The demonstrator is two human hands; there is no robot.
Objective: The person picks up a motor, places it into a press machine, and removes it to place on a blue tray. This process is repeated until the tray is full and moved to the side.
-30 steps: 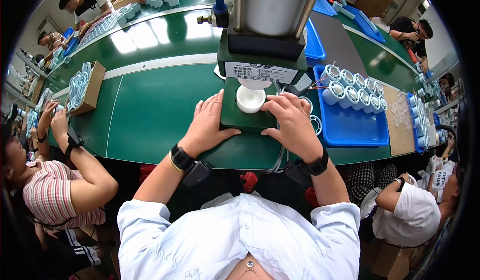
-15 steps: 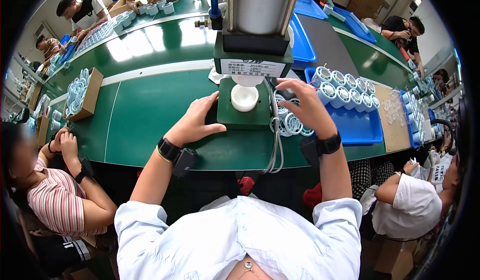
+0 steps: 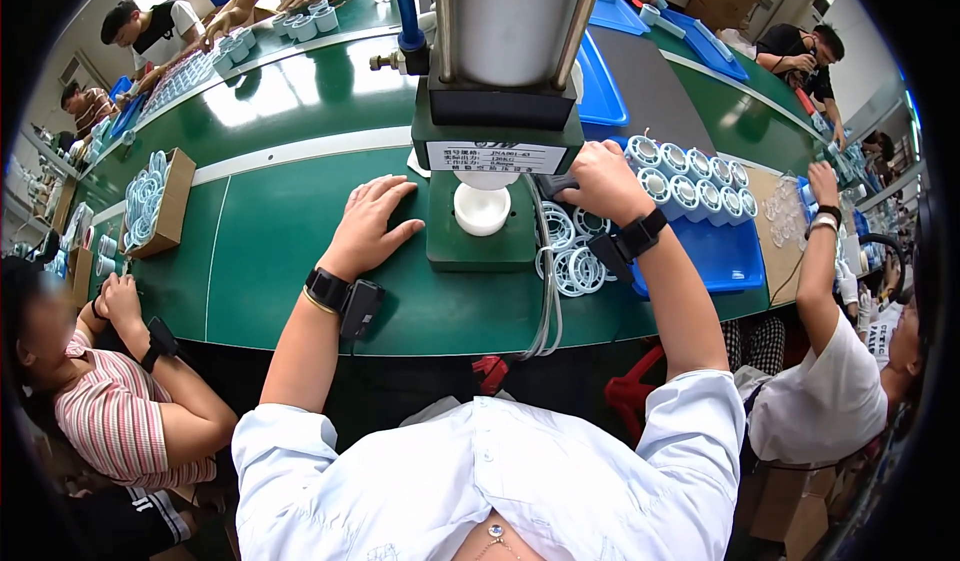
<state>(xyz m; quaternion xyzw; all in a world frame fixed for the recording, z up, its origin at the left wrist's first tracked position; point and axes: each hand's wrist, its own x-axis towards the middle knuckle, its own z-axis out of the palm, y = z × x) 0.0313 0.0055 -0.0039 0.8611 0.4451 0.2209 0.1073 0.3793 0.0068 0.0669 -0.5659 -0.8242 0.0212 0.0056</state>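
On the far left I see a cardboard box [image 3: 160, 206] with white rings inside, standing on the green table [image 3: 270, 251]. My left hand [image 3: 372, 223] lies flat on the table, fingers spread, its fingertips touching the left edge of the green press base [image 3: 480, 246]; this grip is apart and holds nothing. It has hardly moved in the last second.

In the middle, a white cup [image 3: 481, 208] sits alone on the base, directly under the big metal cylinder [image 3: 505, 21] of the press. Nothing touches the cup now.

What changed is on the right. One second ago my right hand [image 3: 595, 181] rested beside the base; now it is lifted to the right side of the press body, fingers curled together around a small dark part there, maybe a lever or switch. I cannot tell exactly what it clamps on. With both hands off the cup, I judge the cup is loaded and the pressing step is in hand.

Below this hand lies a pile of white rings [image 3: 572, 256], and further right a blue tray [image 3: 720, 256] with a row of white cups.
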